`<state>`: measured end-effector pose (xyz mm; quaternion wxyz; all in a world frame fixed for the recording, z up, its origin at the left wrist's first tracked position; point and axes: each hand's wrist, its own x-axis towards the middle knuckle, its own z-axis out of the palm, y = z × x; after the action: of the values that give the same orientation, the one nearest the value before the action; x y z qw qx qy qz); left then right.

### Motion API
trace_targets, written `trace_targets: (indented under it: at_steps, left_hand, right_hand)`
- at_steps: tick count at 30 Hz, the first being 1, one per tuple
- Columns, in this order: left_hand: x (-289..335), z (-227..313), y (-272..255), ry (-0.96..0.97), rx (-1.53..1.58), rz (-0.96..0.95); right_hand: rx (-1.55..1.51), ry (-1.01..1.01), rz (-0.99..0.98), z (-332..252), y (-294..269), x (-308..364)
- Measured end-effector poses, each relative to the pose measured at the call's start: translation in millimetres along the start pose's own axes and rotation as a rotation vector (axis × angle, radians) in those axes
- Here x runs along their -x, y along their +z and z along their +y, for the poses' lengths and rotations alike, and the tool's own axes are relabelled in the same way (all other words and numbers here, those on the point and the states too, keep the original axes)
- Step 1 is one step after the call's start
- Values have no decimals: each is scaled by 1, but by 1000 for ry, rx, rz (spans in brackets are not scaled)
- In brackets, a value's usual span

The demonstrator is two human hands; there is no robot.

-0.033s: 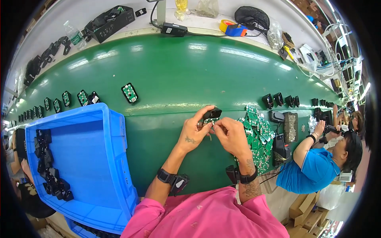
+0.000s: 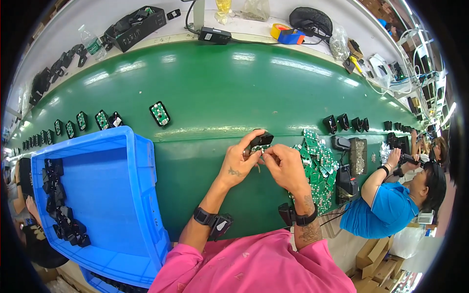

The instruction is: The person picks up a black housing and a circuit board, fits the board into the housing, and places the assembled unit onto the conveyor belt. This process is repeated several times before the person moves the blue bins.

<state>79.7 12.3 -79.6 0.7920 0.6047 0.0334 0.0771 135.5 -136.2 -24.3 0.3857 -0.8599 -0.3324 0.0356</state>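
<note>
My left hand (image 2: 238, 163) is closed around a small black plastic housing (image 2: 260, 139), which is tilted with its dark hollow side partly showing. Against the housing's lower edge lies a small green circuit board (image 2: 260, 148), pinched by the fingertips of my right hand (image 2: 286, 165). Fingers cover most of the board, so how far it sits inside the housing cannot be seen. Just right of my right hand spreads a heap of loose green circuit boards (image 2: 320, 171). Farther off to the left, a black housing with a green board in it (image 2: 159, 114) lies on the green bench (image 2: 210, 88).
At left stands a blue crate (image 2: 102, 195) holding black parts (image 2: 58, 200). Behind it runs a row of board-filled housings (image 2: 82, 121). Hollow black housings (image 2: 343, 122) line the right, near a tray of small metal parts (image 2: 358, 156). A co-worker in blue (image 2: 386, 202) sits at right.
</note>
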Motion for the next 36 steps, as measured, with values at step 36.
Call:
trace_targets:
  at_steps: [36]
  left_hand:
    - [3, 2, 6, -40, -122, -25]
  right_hand:
    - [58, 143, -105, -5, -9, 3]
